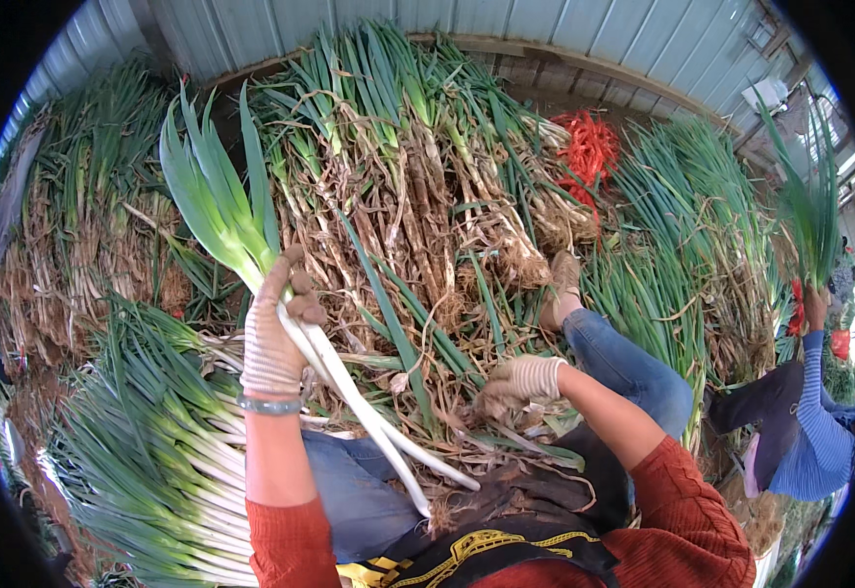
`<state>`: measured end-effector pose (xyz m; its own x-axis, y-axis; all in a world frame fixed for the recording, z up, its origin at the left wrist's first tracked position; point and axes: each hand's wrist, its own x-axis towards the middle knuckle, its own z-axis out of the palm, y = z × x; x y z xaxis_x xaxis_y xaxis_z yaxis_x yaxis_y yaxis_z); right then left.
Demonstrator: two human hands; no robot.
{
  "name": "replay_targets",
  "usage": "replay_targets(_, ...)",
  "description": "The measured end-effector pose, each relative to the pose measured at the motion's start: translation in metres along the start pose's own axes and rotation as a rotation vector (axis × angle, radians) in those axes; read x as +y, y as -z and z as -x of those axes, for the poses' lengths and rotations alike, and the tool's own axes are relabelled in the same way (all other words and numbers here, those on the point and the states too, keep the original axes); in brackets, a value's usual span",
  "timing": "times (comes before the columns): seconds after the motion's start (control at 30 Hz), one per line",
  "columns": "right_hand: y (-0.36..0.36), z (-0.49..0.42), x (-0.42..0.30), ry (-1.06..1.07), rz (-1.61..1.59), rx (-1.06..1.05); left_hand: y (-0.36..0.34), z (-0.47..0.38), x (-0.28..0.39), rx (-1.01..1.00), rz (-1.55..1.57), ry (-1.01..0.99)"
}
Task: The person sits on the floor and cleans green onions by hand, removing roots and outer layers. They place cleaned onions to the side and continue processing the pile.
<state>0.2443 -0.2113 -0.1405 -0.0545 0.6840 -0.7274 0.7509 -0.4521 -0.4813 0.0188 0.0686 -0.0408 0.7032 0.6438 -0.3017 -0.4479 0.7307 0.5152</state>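
My left hand (278, 323), in a striped, soil-stained glove, grips two Welsh onions (332, 367) by their upper stems. Their green leaves (214, 198) fan out above the hand. The bare white shanks run down towards my lap, where a tuft of roots (440, 518) shows at the lower end. My right hand (512, 386), also gloved, is low over leaf and skin scraps (434, 382), to the right of those shanks. Its fingers are blurred and curled, and whether they hold anything is unclear.
A large heap of unpeeled Welsh onions (412, 184) lies ahead. Cleaned white-stemmed onions (177, 470) are stacked at my left. Red plastic ties (585, 151) lie near the metal wall (427, 18). On the right, a person in striped sleeves (813, 441) raises an onion bunch (809, 213).
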Motion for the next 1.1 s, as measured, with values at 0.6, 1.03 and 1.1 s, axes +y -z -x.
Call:
replay_targets(0.6, 0.07, -0.137, 0.021, -0.257, -0.661, 0.749, -0.019, -0.008, -0.014, 0.096, -0.095, 0.024)
replay_targets(1.03, 0.001, 0.028, -0.073, 0.234, -1.782, 0.59, -0.012, -0.014, -0.025, 0.088, -0.032, 0.066)
replay_targets(1.1, 0.004, 0.074, -0.11, 0.313, -1.668, 0.599, -0.004, -0.023, -0.03, 0.09, -0.041, 0.095)
